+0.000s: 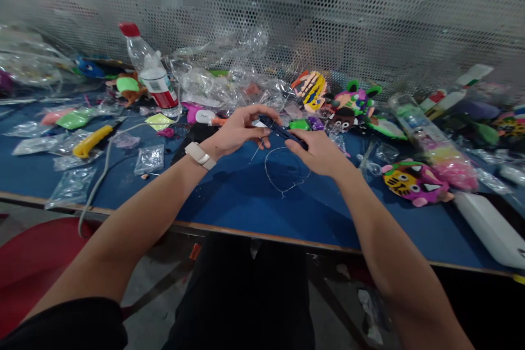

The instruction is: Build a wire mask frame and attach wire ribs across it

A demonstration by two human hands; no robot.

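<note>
Head view: both my hands meet above the middle of the blue felt-covered worktop (pixel 246 213). My left hand (pixel 235 132) and right hand (pixel 318 152) are closed together on a thin dark blue flat piece (pixel 283 130), each pinching one end; a pale thread (pixel 283 172) hangs from it and loops on the worktop below. I judge this a stitching or threading step; the next pull needs the loop kept free of snags. A needle, if any, I cannot tell. Around: a clear plastic bottle with red cap (pixel 150 68) near the far left edge, a yellow-handled cutter (pixel 92 141) left, a yellow-and-pink felt tiger face (pixel 412 183) right, clear plastic bags (pixel 229 74) crowding the far edge.
</note>
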